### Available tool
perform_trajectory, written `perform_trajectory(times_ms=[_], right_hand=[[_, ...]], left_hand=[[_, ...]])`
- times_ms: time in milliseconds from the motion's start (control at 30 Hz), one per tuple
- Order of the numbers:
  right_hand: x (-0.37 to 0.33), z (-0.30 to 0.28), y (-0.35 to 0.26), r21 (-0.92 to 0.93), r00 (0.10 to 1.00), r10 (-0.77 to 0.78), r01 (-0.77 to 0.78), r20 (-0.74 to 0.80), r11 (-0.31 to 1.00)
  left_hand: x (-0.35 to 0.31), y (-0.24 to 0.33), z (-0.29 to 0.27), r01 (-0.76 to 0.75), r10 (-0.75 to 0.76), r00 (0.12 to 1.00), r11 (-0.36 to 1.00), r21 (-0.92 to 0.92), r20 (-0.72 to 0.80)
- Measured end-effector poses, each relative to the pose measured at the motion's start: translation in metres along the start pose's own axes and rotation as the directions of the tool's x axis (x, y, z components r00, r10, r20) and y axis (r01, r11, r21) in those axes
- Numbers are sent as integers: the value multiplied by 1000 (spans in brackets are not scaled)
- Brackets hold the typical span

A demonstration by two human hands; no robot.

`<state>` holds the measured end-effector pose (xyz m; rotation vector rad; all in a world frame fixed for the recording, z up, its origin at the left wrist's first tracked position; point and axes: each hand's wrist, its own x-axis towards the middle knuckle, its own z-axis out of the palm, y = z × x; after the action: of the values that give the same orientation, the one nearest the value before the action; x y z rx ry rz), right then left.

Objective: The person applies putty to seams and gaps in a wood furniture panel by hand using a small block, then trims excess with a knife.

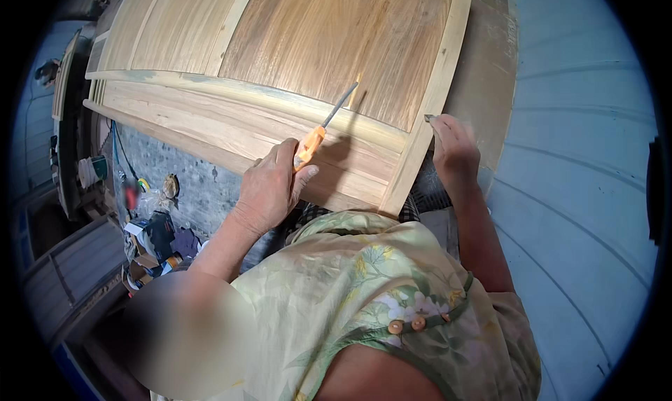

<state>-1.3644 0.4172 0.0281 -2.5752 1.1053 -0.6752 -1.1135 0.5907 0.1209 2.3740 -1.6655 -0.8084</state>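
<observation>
My left hand [269, 184] is closed around an orange-handled tool [310, 146] with a thin, dark, straight shaft. Its shaft points up and to the right over a wooden panel [336, 37], and its exact kind is not clear. My right hand [455, 149] is at the panel's right edge with fingers pinched on a small dark flat piece [429, 118]. That piece meets the pale right-hand frame strip [437, 86]; most of it is hidden by the fingers. A pale rail [280, 96] runs below the darker wood, and a lighter board [259, 124] lies nearer to me.
A brown board [483, 79] lies beyond the panel's right edge, next to a pale blue ribbed wall [574, 142]. At the lower left, boxes and bags [154, 240] sit on the floor. A dark greyish surface [203, 187] shows under the panel's near edge.
</observation>
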Motion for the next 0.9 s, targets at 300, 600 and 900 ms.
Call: perform_trajectory(times_ms=[300, 600, 900], right_hand=[[9, 19, 15, -85, 998, -40, 44, 46, 995], [14, 17, 11, -115, 996, -58, 65, 65, 991], [13, 7, 9, -126, 986, 32, -11, 167, 992]], left_hand=[[-5, 8, 17, -3, 1, 998, 999, -34, -64], [-7, 6, 21, 23, -29, 997, 997, -80, -68], [4, 3, 29, -18, 9, 997, 994, -110, -83]])
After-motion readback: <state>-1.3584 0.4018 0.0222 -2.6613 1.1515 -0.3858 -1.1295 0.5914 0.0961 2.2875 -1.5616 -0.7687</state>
